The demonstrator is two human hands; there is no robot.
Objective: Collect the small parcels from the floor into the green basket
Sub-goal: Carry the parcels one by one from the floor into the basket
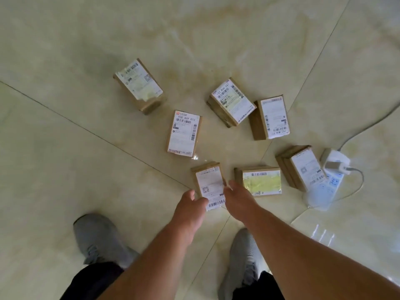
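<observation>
We judge the small brown cardboard parcel with the white label (pixel 209 184), nearest our grey shoes (pixel 98 237) on the floor, light and stiff; our left hand (pixel 191 203) and right hand (pixel 236 197) flank its long sides with fingers spread, seemingly touching but not yet clamped.

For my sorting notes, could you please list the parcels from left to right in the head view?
Far-left parcel → parcel marked 900 A09 072 → parcel between the hands → parcel marked T33 → yellow-label parcel → parcel beside the power strip.
</observation>
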